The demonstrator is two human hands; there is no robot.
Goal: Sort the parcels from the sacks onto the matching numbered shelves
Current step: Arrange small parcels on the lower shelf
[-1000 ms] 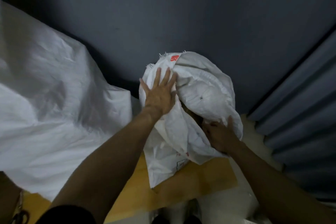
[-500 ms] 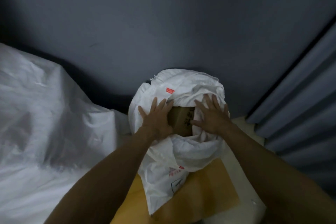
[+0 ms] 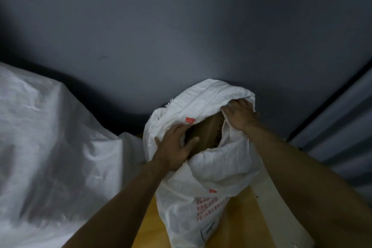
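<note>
Head view, looking down: a white woven sack (image 3: 213,169) stands upright on a yellow-brown board (image 3: 241,223), its base over the middle of the board and its back close to a grey wall (image 3: 181,26). The sack's mouth is pulled open towards the camera.

The left hand (image 3: 175,149) clasps the near-left rim of the mouth. Its fingers (image 3: 178,130) are spread and curled over the outside of the fabric, and the thumb reaches across the opening, so the rim sits pinched between them. The right hand (image 3: 239,115) holds the far-right rim, its fingers curled tight into a bunch of fabric and drawing it outward.

Between the two hands, inside the mouth, a brown cardboard parcel (image 3: 207,133) shows one face and an upper edge. Dark print on it is too dim to read, and the rest of it is hidden by the sack. Neither hand grips the parcel, though the left thumb lies just over it.

A small red tag (image 3: 190,120) sits on the far-left rim, and red print (image 3: 209,203) marks the sack's lower front.

Beyond the board's left edge a much larger white sack (image 3: 50,147) is slumped. A grey ribbed shutter (image 3: 342,127) runs along the right.
</note>
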